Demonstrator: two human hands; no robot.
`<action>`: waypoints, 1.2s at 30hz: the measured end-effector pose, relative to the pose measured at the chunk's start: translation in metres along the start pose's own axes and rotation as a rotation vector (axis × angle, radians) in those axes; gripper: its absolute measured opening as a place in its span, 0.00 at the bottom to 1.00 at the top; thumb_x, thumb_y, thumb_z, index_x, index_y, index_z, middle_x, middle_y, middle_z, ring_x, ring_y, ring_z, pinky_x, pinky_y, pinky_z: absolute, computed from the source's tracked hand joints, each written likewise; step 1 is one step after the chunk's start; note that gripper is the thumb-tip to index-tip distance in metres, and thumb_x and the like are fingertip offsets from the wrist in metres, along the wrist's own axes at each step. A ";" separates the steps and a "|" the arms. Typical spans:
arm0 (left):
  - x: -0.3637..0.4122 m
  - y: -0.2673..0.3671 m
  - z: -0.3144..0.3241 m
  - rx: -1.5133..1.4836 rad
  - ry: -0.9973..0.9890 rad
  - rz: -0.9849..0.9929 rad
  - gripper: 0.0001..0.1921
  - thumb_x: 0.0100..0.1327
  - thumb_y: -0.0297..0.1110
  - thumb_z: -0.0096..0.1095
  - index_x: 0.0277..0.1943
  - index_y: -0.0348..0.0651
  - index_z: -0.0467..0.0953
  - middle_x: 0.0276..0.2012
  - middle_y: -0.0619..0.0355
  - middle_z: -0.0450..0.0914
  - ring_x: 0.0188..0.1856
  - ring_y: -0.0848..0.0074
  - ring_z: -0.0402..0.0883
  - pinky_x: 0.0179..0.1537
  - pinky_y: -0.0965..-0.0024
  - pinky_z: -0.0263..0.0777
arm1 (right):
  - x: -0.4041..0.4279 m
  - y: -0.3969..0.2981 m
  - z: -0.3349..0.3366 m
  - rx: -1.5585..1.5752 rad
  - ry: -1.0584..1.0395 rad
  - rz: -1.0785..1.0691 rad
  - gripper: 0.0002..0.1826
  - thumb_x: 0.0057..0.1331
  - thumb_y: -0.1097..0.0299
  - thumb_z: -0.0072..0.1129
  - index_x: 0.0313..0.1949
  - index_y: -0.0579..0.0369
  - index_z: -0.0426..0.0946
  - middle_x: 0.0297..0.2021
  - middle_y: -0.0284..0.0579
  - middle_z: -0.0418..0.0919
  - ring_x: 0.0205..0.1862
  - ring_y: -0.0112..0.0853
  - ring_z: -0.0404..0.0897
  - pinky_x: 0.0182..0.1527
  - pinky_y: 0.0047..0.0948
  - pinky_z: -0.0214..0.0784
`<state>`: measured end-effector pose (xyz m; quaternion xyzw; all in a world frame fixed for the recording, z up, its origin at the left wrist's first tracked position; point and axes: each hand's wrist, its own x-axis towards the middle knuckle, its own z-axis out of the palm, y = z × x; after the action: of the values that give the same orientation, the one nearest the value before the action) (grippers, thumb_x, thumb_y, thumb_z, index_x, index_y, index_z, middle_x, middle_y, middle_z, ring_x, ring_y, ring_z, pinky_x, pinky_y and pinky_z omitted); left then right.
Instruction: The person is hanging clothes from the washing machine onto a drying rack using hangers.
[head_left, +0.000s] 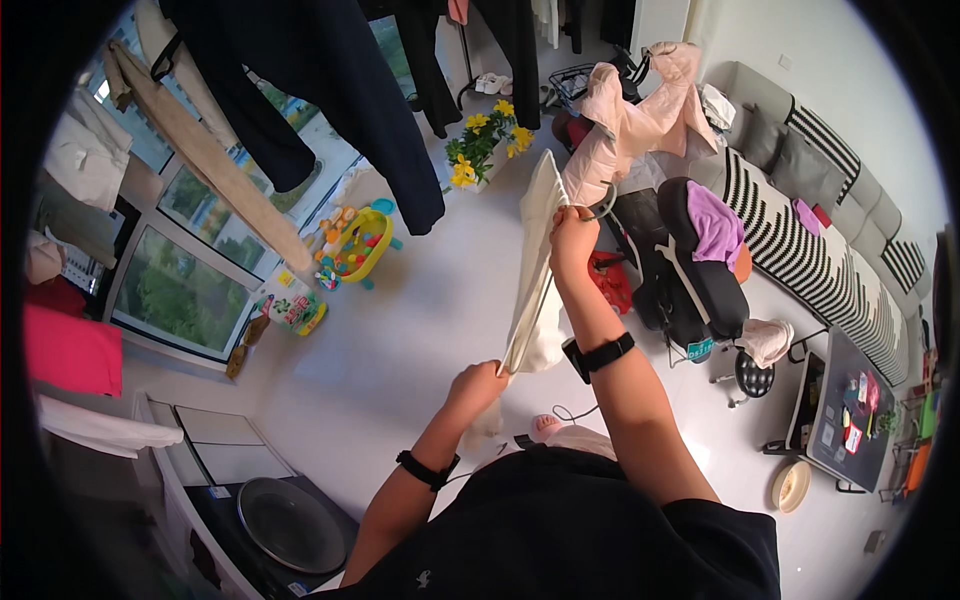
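Observation:
An off-white cloth garment (536, 292) hangs stretched between my two hands above the floor. My left hand (476, 390) is closed on its near lower edge. Higher up and farther away, my right hand (574, 236) grips the opposite end of the same edge. A thin, greenish curved piece, perhaps a hanger hook (611, 201), sticks out beside the right fist; how it joins the garment is hidden. The edge between the hands is pulled taut, while the rest of the fabric droops below. Both wrists wear black bands.
Dark trousers (300, 82) hang overhead at the left. An electric scooter (675, 262) draped with a pink quilted cover (637, 112) stands at right, before a sofa (810, 247). Ahead are yellow flowers (480, 142), a yellow toy tub (364, 244) and a detergent bag (292, 304).

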<state>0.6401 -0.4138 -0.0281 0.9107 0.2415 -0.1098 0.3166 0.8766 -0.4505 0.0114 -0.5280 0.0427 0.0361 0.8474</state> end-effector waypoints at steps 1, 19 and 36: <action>-0.003 0.000 0.001 -0.105 -0.097 -0.025 0.15 0.58 0.41 0.44 0.31 0.40 0.75 0.25 0.48 0.79 0.30 0.54 0.78 0.35 0.58 0.71 | 0.004 0.008 0.001 -0.088 0.055 -0.121 0.09 0.63 0.72 0.43 0.29 0.64 0.70 0.16 0.39 0.68 0.17 0.24 0.65 0.21 0.24 0.57; -0.025 -0.033 -0.065 0.185 0.551 0.350 0.14 0.52 0.37 0.62 0.42 0.47 0.73 0.28 0.56 0.79 0.30 0.60 0.78 0.30 0.64 0.71 | -0.055 -0.105 -0.038 -0.989 -1.380 -0.226 0.08 0.54 0.65 0.57 0.29 0.54 0.81 0.27 0.45 0.80 0.27 0.35 0.77 0.34 0.28 0.67; -0.028 -0.017 -0.078 0.523 1.006 0.422 0.24 0.55 0.48 0.59 0.51 0.45 0.69 0.42 0.57 0.77 0.33 0.74 0.79 0.26 0.77 0.73 | -0.090 -0.087 -0.022 -0.936 -1.286 -0.529 0.08 0.59 0.67 0.55 0.31 0.57 0.79 0.26 0.48 0.79 0.28 0.40 0.78 0.33 0.32 0.69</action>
<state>0.6108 -0.3632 0.0336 0.9268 0.1407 0.3438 -0.0559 0.7957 -0.5100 0.0888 -0.6946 -0.5934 0.1440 0.3803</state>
